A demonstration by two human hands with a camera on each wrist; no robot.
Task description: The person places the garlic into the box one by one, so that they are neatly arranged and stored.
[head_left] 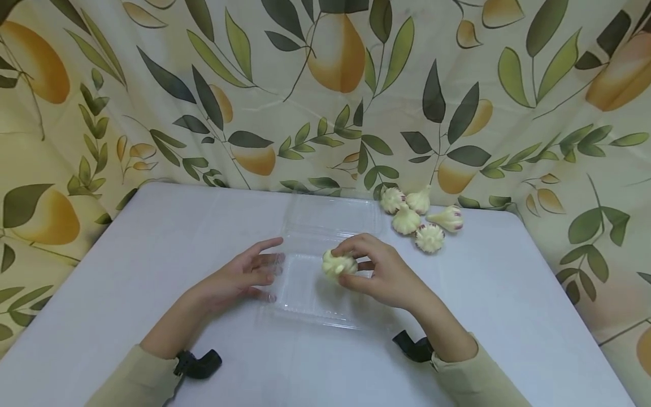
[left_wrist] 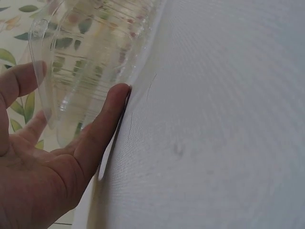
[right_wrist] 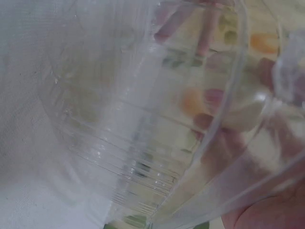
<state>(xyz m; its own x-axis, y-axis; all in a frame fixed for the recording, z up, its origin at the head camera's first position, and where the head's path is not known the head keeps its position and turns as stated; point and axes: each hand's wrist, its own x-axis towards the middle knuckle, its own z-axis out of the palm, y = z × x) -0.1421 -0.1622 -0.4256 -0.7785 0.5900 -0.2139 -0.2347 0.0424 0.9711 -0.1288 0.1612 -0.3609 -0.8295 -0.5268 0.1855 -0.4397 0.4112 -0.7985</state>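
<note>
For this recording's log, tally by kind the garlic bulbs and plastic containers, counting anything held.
Garlic bulbs: 6 (5 on the table, 1 held in the right hand)
Clear plastic container: 1
Total: 7

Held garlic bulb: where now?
Head view, near centre: the garlic bulb is pinched in the right hand, over the clear container, left of the other bulbs.
</note>
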